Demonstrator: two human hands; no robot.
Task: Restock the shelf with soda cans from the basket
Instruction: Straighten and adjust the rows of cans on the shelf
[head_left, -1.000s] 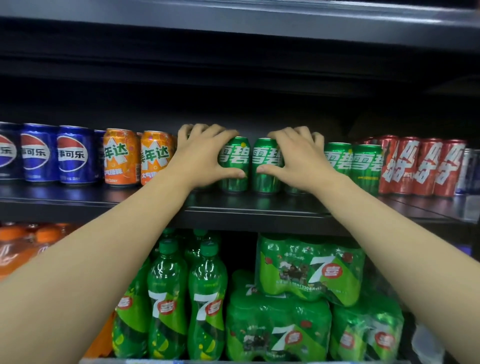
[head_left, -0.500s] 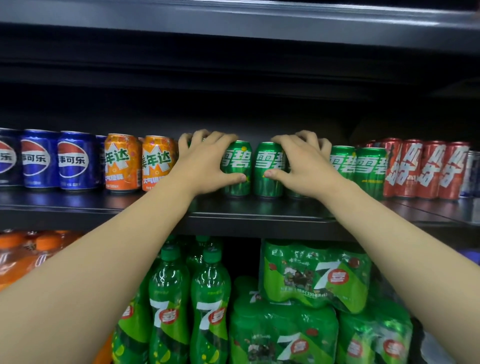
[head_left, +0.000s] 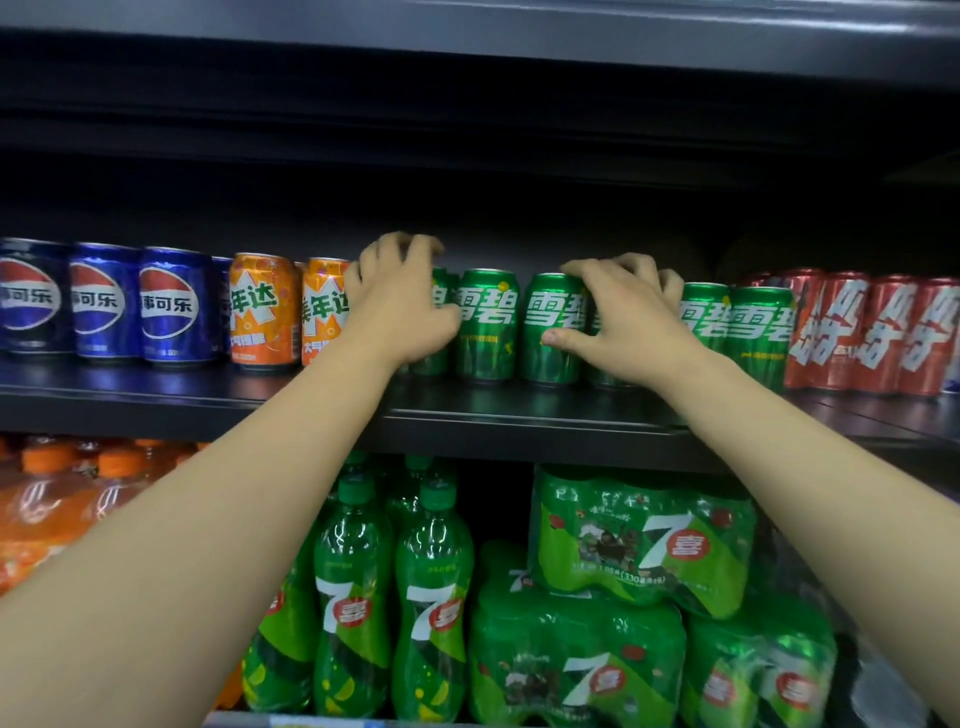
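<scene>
Soda cans, green, stand in a row on the dark shelf, mid-scene. Left hand curls over a green can at the row's left end, fingers over its top, thumb at its front. Right hand grips another green can, mostly hidden, fingers over the top, thumb touching the neighbouring can. Blue cans and orange cans left, red cans right. Green bottles and wrapped packs on the level below.
</scene>
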